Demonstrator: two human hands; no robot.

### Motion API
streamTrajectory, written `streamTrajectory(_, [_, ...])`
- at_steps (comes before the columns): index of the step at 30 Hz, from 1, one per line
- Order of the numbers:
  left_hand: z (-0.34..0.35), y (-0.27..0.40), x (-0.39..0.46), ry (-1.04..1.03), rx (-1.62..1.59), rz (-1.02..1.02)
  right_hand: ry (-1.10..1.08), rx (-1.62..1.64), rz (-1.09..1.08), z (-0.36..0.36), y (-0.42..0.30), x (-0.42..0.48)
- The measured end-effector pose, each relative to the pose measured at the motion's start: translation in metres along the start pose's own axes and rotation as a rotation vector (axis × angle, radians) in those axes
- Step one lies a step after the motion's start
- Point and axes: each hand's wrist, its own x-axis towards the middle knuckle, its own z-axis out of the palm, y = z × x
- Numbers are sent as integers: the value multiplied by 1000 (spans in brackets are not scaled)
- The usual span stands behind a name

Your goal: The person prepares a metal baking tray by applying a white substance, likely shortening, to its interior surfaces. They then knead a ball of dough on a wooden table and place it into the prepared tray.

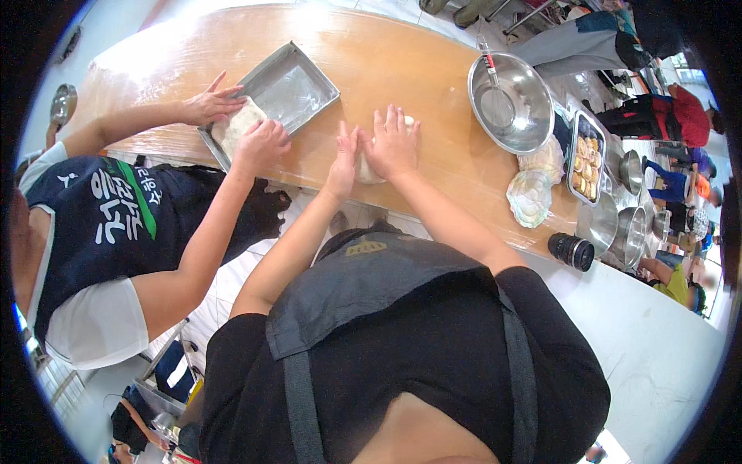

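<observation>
Pale dough [366, 172] lies on the wooden table in front of me, mostly covered by my hands. My right hand [394, 142] rests flat over it, fingers stretched forward; a bit of dough shows past the fingertips. On the dough's left side, my left hand [345, 159] stands on edge with straight fingers, its fingertips close to my right hand. Left of me, a rectangular metal baking pan [290, 87] holds a flattened piece of dough [235, 130] at its near end. A co-worker's two hands touch that piece.
To the right stands a steel mixing bowl [522, 116] with a whisk [493, 81] in it. Clear crumpled plastic covers [530, 197], a tray of baked pieces [585, 165], and a camera lens [571, 251] sit nearby. More steel bowls [629, 235] are beyond. The co-worker stands close on my left.
</observation>
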Motion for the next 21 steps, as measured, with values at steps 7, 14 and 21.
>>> streamTrajectory(7, [11, -11, -11, 66, 312, 60, -127, -13, -163, -17, -3, 12])
streamTrajectory(14, [18, -19, 33, 268, 1357, 102, -24, 506, 74, -7, 62, 29])
streamTrajectory(21, [65, 8, 19, 240, 1094, -70, -29, 155, -7, 0, 73, 0])
